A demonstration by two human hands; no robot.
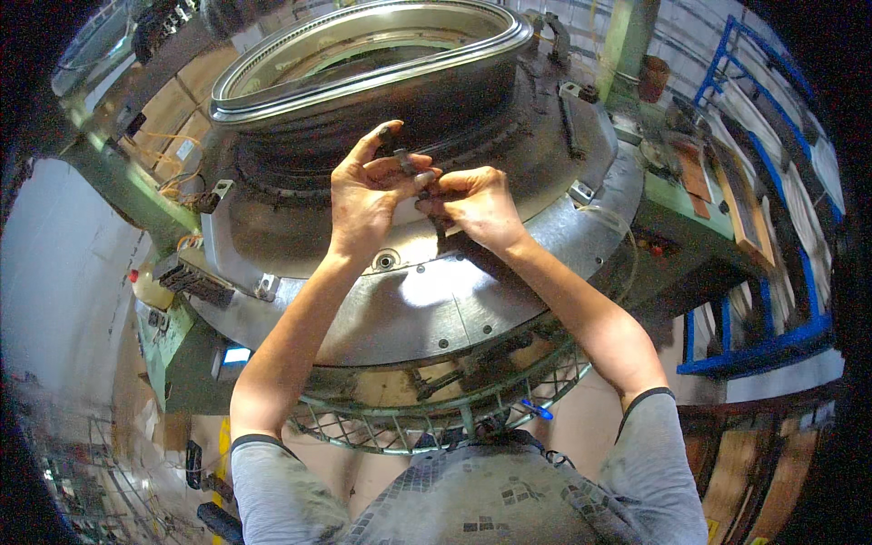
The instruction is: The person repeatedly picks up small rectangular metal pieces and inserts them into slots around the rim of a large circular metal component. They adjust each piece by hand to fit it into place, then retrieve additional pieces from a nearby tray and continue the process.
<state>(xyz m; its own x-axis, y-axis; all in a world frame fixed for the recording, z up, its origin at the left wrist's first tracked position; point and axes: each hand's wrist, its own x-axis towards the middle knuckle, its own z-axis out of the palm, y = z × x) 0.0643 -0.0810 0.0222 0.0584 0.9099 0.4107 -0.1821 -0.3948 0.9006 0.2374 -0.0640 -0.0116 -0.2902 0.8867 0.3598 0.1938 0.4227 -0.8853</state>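
Both my hands are raised over a circular machine's metal bed, with their fingertips close together. My left hand pinches a small dark metal part, its index finger stretched up beside it. My right hand has its fingers curled and meets the left fingertips at the part's lower end. A dark narrow piece shows under the right fingers; whether it belongs to the same part I cannot tell. Beyond the hands stands a large oval metal ring with a shiny rim.
Metal blocks sit around the bed's edge. A round barred guard curves between the bed and my body. Blue racks and a green bench stand at the right. At the left are a bottle and a small lit screen.
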